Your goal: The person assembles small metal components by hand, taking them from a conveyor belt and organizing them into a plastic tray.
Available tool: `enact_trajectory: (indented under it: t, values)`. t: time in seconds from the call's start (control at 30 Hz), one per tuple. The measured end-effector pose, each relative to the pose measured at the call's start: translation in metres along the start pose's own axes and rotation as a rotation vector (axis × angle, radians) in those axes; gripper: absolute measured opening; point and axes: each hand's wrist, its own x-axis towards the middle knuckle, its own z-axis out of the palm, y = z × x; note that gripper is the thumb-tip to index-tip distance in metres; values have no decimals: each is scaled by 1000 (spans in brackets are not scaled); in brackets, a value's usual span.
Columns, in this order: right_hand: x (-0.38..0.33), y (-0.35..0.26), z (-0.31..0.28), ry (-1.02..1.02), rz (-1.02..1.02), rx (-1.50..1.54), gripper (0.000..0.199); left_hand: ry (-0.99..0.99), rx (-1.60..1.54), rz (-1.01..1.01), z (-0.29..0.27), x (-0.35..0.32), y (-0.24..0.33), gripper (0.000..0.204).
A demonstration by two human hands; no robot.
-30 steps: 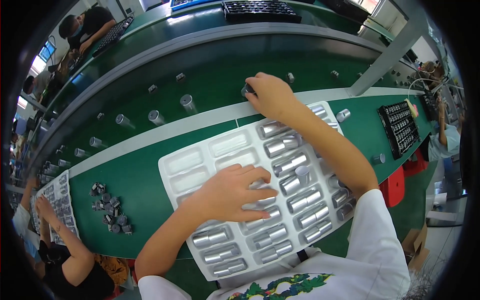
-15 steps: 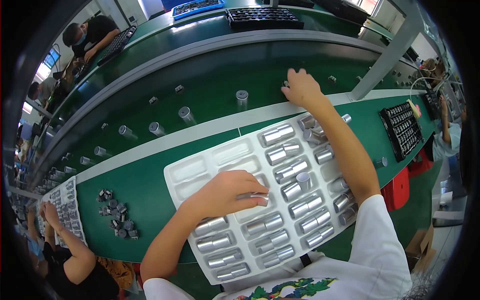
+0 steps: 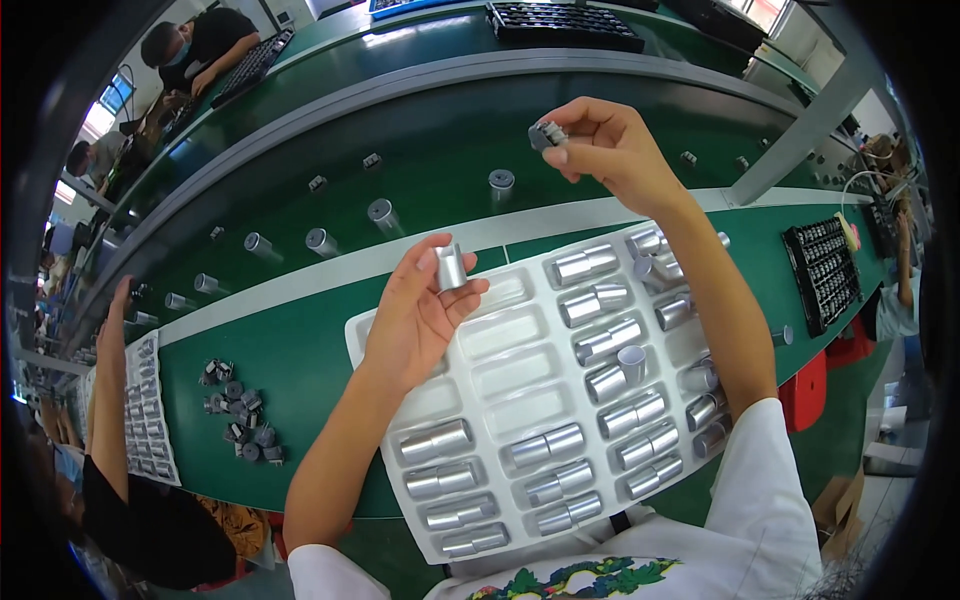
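Note:
My left hand [image 3: 418,310] is raised above a white moulded tray [image 3: 520,370] and pinches a short silver metal cylinder [image 3: 451,267] between thumb and fingers. My right hand [image 3: 610,145] is lifted over the green conveyor belt [image 3: 420,160] and grips a small dark grey part [image 3: 546,134] at its fingertips. The tray lies on the green bench in front of me. Several silver cylinders lie in its pockets along the right and near side, while the pockets in the middle and upper left are bare.
Silver cylinders [image 3: 381,213] stand spaced along the conveyor belt. A heap of small dark parts [image 3: 240,420] lies on the bench at left, next to a neighbour's tray [image 3: 150,410] and arm. A black tray [image 3: 825,270] sits at right, another [image 3: 565,25] beyond the belt. Other people work at far left.
My right hand has drawn back from the belt and lifted with a small dark part. My left hand has risen off the tray holding a silver cylinder.

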Motion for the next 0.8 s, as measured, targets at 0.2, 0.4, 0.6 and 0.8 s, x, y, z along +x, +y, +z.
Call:
enact_trajectory:
  t: [0.2,0.4,0.6,0.8]
  values:
    - [-15,-11,43,-228,58,413,31,13,-46,-8,-1,-2,-2,28]
    - [-23,1,68,-219,66,318,29,55,-27,15,3,0,-1,25]
    - [-26,18,77,-264,-304,-281,41,106,57,97,5,0,-4,28]
    - [-30,8,75,-350,-252,-446,49,232,100,96,12,-1,-2,30]
